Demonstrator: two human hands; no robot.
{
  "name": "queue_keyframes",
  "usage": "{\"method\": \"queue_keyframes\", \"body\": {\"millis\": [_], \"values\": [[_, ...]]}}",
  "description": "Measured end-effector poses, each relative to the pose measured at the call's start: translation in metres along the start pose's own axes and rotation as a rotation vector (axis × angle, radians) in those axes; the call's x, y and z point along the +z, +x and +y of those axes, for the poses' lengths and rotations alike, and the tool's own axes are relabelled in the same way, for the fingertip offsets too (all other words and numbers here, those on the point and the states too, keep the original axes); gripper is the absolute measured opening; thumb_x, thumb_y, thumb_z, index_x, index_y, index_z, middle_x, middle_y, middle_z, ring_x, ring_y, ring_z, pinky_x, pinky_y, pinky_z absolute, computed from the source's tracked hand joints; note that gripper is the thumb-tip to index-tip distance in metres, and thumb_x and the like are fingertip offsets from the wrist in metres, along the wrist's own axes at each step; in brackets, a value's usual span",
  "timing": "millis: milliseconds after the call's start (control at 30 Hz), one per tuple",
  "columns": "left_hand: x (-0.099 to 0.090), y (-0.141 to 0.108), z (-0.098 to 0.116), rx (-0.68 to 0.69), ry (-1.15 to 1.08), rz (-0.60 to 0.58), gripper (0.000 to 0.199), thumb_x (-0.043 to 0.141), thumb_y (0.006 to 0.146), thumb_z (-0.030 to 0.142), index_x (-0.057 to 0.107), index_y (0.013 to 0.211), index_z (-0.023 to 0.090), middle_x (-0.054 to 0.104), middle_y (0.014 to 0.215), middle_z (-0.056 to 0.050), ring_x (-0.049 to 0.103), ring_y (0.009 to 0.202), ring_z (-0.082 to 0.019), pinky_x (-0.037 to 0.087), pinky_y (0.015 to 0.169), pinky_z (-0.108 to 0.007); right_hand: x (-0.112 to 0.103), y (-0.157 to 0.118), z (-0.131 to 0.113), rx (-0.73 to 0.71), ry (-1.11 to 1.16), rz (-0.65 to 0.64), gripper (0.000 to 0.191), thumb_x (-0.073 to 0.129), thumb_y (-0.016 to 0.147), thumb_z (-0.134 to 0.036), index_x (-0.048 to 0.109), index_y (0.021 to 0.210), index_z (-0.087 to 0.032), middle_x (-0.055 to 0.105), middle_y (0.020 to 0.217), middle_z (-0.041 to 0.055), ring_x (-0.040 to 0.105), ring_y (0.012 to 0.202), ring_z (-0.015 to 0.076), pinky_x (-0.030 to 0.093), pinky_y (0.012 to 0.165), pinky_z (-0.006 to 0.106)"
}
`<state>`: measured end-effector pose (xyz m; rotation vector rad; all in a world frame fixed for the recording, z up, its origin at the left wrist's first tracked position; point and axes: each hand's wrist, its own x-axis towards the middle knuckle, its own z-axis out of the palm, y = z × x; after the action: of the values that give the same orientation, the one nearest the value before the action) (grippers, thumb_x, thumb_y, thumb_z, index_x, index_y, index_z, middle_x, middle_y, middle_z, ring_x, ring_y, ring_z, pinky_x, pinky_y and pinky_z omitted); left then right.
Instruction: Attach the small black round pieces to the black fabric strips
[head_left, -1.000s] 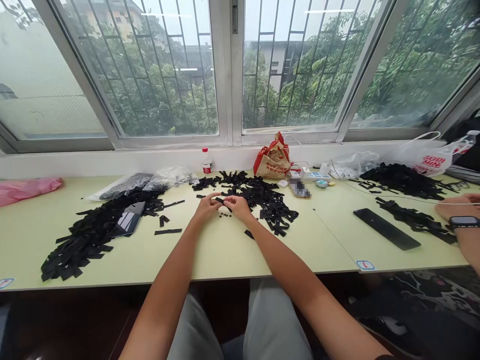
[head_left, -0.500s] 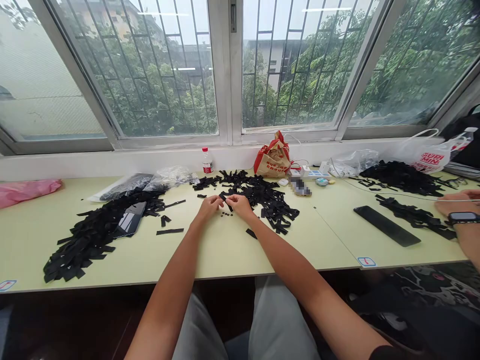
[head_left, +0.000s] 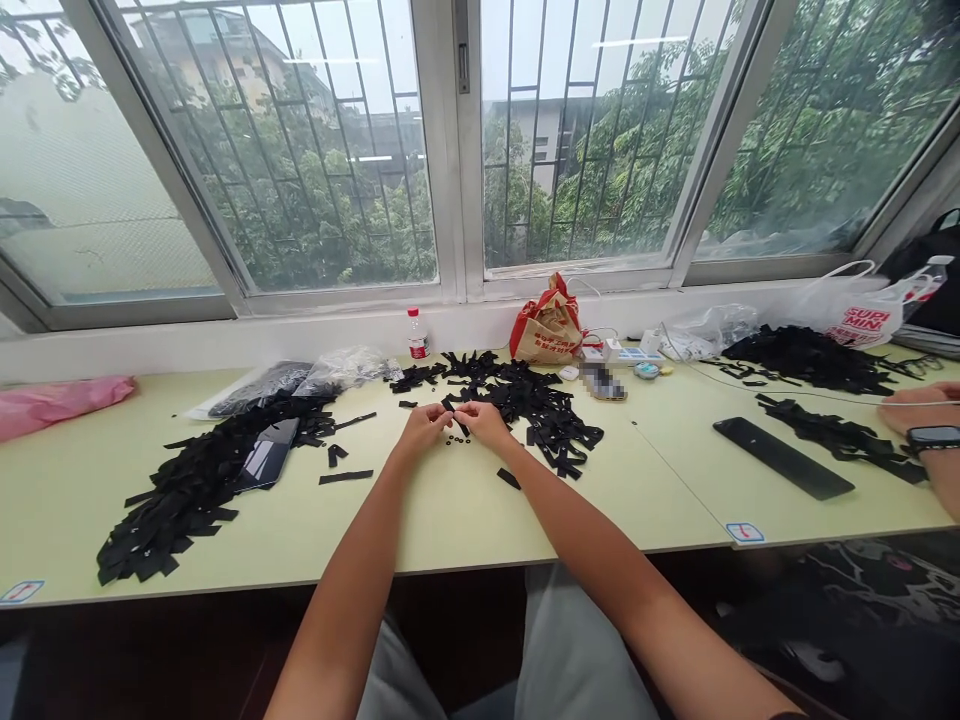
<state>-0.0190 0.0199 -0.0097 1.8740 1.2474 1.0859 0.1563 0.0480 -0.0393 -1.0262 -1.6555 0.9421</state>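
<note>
In the head view my left hand (head_left: 425, 428) and my right hand (head_left: 482, 424) meet over the middle of the table. Fingers of both are pinched on one short black fabric strip (head_left: 448, 404), held at a slant between them. Just below the fingertips lie several small black rings (head_left: 458, 441). Beyond and to the right of my hands spreads a loose heap of black strips (head_left: 559, 420). A single strip (head_left: 346, 477) rests flat to the left, and another (head_left: 508, 479) lies partly beside my right forearm. What my fingertips do on the strip is too small to make out.
A long pile of strips (head_left: 176, 495) with a phone (head_left: 268, 455) on it lies left. Behind stand a bottle (head_left: 418, 335) and a paper bag (head_left: 546, 325). At right are a dark flat panel (head_left: 782, 458), more black pieces (head_left: 810, 358) and a co-worker's hand (head_left: 919, 408).
The whole scene sits slightly lower in the picture as the head view has tilted up. Both my hands stay pinched on the strip, with little visible change.
</note>
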Motion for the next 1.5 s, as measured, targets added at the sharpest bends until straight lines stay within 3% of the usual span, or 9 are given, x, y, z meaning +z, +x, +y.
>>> {"method": "queue_keyframes", "body": {"millis": [200, 600, 1167, 1267, 1400, 1500], "values": [[0.002, 0.002, -0.001, -0.037, -0.025, 0.028, 0.032, 0.062, 0.081, 0.048, 0.063, 0.07, 0.017, 0.065, 0.071, -0.003, 0.054, 0.063, -0.014, 0.042, 0.062, -0.027, -0.002, -0.005, -0.007, 0.034, 0.045, -0.026, 0.029, 0.061, 0.077, -0.044, 0.069, 0.072, -0.017, 0.056, 0.058, -0.0021, 0.042, 0.054, 0.0119, 0.034, 0.054, 0.026], [0.001, 0.002, -0.001, -0.068, -0.007, 0.055, 0.033, 0.061, 0.08, 0.047, 0.068, 0.071, 0.016, 0.062, 0.066, -0.002, 0.052, 0.062, -0.014, 0.039, 0.061, -0.027, -0.001, -0.003, -0.006, 0.012, 0.008, 0.0, 0.031, 0.061, 0.078, -0.044, 0.073, 0.078, -0.016, 0.062, 0.066, 0.0008, 0.045, 0.058, 0.0125, 0.035, 0.054, 0.024], [-0.002, 0.002, 0.004, -0.103, -0.053, 0.12, 0.031, 0.058, 0.08, 0.044, 0.067, 0.067, 0.017, 0.063, 0.066, -0.002, 0.053, 0.065, -0.016, 0.04, 0.067, -0.029, -0.005, -0.008, -0.015, -0.01, 0.148, -0.083, 0.027, 0.063, 0.079, -0.042, 0.075, 0.084, -0.018, 0.063, 0.07, -0.0006, 0.048, 0.063, 0.0136, 0.037, 0.062, 0.026], [-0.002, 0.002, 0.004, -0.093, -0.037, 0.109, 0.031, 0.057, 0.081, 0.044, 0.067, 0.067, 0.018, 0.065, 0.069, -0.003, 0.055, 0.066, -0.016, 0.041, 0.066, -0.029, -0.007, -0.009, -0.017, -0.019, 0.154, -0.063, 0.024, 0.065, 0.077, -0.04, 0.076, 0.083, -0.019, 0.068, 0.083, 0.0027, 0.056, 0.075, 0.0164, 0.041, 0.07, 0.028], [0.002, 0.001, 0.001, -0.084, 0.027, 0.064, 0.033, 0.051, 0.082, 0.041, 0.066, 0.063, 0.018, 0.064, 0.065, -0.003, 0.055, 0.064, -0.016, 0.041, 0.064, -0.028, -0.01, -0.012, -0.024, -0.086, 0.164, -0.065, 0.017, 0.066, 0.075, -0.035, 0.073, 0.07, -0.02, 0.065, 0.123, 0.008, 0.06, 0.104, 0.0214, 0.043, 0.083, 0.03], [0.004, 0.002, -0.002, -0.08, 0.03, 0.043, 0.035, 0.048, 0.083, 0.041, 0.067, 0.065, 0.018, 0.066, 0.066, -0.004, 0.057, 0.064, -0.017, 0.043, 0.063, -0.029, -0.01, -0.014, -0.028, -0.089, 0.223, -0.102, 0.018, 0.065, 0.076, -0.033, 0.071, 0.066, -0.019, 0.066, 0.125, 0.0073, 0.061, 0.102, 0.0213, 0.044, 0.083, 0.031]]}}
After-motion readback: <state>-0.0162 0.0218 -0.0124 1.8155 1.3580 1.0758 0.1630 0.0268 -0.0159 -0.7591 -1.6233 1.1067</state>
